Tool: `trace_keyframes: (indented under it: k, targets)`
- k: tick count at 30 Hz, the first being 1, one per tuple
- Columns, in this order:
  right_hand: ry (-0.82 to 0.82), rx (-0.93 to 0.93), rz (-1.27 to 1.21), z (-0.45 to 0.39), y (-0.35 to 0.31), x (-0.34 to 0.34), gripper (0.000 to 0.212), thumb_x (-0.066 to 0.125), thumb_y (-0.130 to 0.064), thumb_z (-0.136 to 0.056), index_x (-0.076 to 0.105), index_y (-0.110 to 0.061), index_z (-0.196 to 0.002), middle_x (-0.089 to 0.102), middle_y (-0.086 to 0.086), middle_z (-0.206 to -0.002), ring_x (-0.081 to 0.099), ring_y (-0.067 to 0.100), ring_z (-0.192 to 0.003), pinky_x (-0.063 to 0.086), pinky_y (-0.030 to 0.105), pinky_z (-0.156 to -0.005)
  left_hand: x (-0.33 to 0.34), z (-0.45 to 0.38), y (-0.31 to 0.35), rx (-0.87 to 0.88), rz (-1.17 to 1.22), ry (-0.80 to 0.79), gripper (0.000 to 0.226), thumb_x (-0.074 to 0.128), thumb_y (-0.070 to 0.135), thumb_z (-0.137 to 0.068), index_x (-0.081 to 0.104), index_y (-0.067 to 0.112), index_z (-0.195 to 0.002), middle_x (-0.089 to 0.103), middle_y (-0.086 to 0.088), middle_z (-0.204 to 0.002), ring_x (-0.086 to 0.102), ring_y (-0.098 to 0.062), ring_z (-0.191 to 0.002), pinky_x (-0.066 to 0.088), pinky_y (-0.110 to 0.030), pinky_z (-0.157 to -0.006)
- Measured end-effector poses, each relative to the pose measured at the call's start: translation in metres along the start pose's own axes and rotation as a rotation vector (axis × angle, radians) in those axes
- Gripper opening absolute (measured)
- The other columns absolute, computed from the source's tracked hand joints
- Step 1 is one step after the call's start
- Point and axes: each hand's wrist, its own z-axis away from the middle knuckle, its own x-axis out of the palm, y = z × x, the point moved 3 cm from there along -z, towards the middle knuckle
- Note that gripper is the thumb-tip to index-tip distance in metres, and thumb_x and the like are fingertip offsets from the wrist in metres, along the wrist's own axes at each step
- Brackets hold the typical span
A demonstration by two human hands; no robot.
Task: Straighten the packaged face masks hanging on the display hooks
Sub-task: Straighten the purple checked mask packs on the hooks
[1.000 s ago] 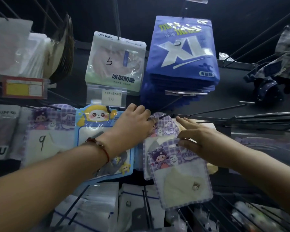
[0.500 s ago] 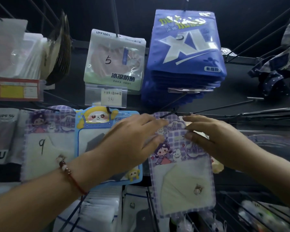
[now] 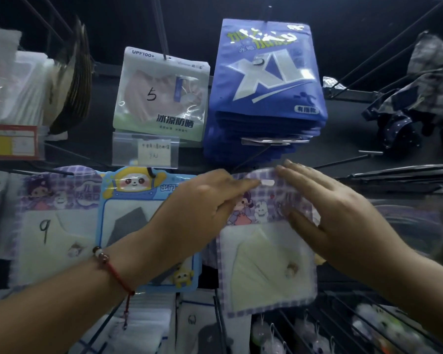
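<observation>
A purple checked mask package with a cartoon girl and a pale yellow mask hangs upright at the centre of the rack. My left hand pinches its top left corner, fingertips next to the white hang hole. My right hand holds the top right corner, thumb on the front and fingers along the top edge. More packages of the same kind lie behind it, mostly hidden.
A blue panda package and a purple package marked 9 hang to the left. Above are a UPF100+ pack marked 5 and a blue XL stack. Bare hooks jut out at right. Wire baskets sit below.
The purple package hung tilted with its top to the left; now it hangs upright. Both hands have moved to its top corners and the view has shifted slightly.
</observation>
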Motion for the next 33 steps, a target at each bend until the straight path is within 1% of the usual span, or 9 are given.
trace_keyframes:
  k: [4, 6, 10, 14, 18, 23, 27, 30, 33]
  targets:
    - [-0.101, -0.025, 0.067, 0.006, -0.001, 0.007, 0.068, 0.037, -0.056, -0.093, 0.023, -0.03, -0.155, 0.009, -0.005, -0.164, 0.01, 0.015, -0.15, 0.02, 0.042, -0.116, -0.004, -0.015, -0.003, -0.075, 0.074, 0.04, 0.037, 0.055, 0.015, -0.099, 0.061, 0.018, -0.135, 0.065, -0.001, -0.099, 0.062, -0.014, -0.084, 0.054, -0.031, -0.079]
    - [-0.143, -0.012, 0.084, 0.005, 0.0, 0.013, 0.071, 0.031, -0.061, -0.091, 0.014, -0.035, -0.155, -0.002, -0.01, -0.164, -0.001, 0.011, -0.151, 0.011, 0.036, -0.117, -0.005, -0.02, -0.006, -0.167, 0.13, 0.022, 0.036, 0.054, 0.018, -0.102, 0.06, 0.023, -0.136, 0.064, 0.001, -0.103, 0.062, -0.013, -0.089, 0.054, -0.031, -0.083]
    - [-0.268, 0.012, 0.073, 0.002, 0.0, 0.028, 0.073, 0.028, -0.068, -0.092, -0.007, -0.044, -0.151, -0.023, -0.017, -0.158, -0.021, 0.004, -0.146, -0.008, 0.023, -0.116, -0.001, -0.021, -0.008, -0.217, -0.007, -0.09, 0.04, 0.049, 0.023, -0.103, 0.053, 0.035, -0.141, 0.062, 0.003, -0.106, 0.06, -0.015, -0.095, 0.053, -0.036, -0.084]
    - [-0.382, 0.044, 0.034, -0.004, 0.0, 0.045, 0.076, 0.036, -0.065, -0.093, -0.008, -0.044, -0.152, -0.025, -0.019, -0.157, -0.023, 0.004, -0.145, -0.004, 0.029, -0.12, 0.015, -0.022, -0.012, -0.173, -0.514, -0.279, 0.051, 0.044, 0.022, -0.103, 0.033, 0.034, -0.152, 0.058, 0.004, -0.11, 0.052, -0.018, -0.097, 0.041, -0.03, -0.083]
    - [-0.482, 0.069, -0.026, -0.012, -0.006, 0.055, 0.077, 0.041, -0.061, -0.094, -0.005, -0.041, -0.153, -0.018, -0.017, -0.159, -0.02, 0.002, -0.143, -0.008, 0.025, -0.116, 0.023, -0.016, -0.02, -0.147, -0.726, -0.354, 0.057, 0.046, 0.023, -0.102, 0.025, 0.03, -0.154, 0.057, 0.001, -0.118, 0.049, -0.022, -0.104, 0.037, -0.035, -0.087]
    - [-0.524, 0.078, -0.052, -0.014, -0.014, 0.056, 0.076, 0.043, -0.061, -0.094, -0.003, -0.043, -0.153, -0.012, -0.019, -0.16, -0.013, 0.003, -0.147, -0.006, 0.022, -0.109, 0.026, -0.01, -0.022, -0.192, -0.755, -0.414, 0.056, 0.046, 0.026, -0.101, 0.028, 0.03, -0.153, 0.049, -0.002, -0.129, 0.045, -0.025, -0.117, 0.036, -0.04, -0.097]
    - [-0.538, 0.088, -0.106, -0.011, -0.025, 0.05, 0.076, 0.045, -0.062, -0.092, 0.001, -0.047, -0.152, -0.011, -0.023, -0.159, -0.011, 0.0, -0.146, -0.002, 0.024, -0.113, 0.01, 0.009, -0.01, -0.173, -0.719, -0.323, 0.045, 0.048, 0.038, -0.095, 0.059, 0.022, -0.136, 0.058, -0.016, -0.133, 0.054, -0.036, -0.122, 0.044, -0.049, -0.098]
    - [-0.545, 0.072, -0.149, -0.006, -0.04, 0.043, 0.076, 0.046, -0.063, -0.091, 0.001, -0.05, -0.151, -0.011, -0.028, -0.157, -0.012, -0.005, -0.144, -0.001, 0.023, -0.114, -0.013, 0.038, 0.005, -0.202, -0.654, -0.3, 0.05, 0.044, 0.046, -0.095, 0.059, 0.022, -0.136, 0.054, -0.017, -0.142, 0.051, -0.036, -0.129, 0.041, -0.051, -0.104]
    - [-0.554, 0.035, -0.16, -0.006, -0.065, 0.04, 0.076, 0.045, -0.066, -0.089, 0.001, -0.053, -0.15, -0.009, -0.028, -0.157, -0.011, -0.008, -0.141, -0.003, 0.019, -0.109, -0.046, 0.067, 0.012, -0.286, -0.651, -0.318, 0.055, 0.043, 0.052, -0.093, 0.058, 0.024, -0.138, 0.054, -0.015, -0.143, 0.053, -0.034, -0.127, 0.047, -0.048, -0.096]
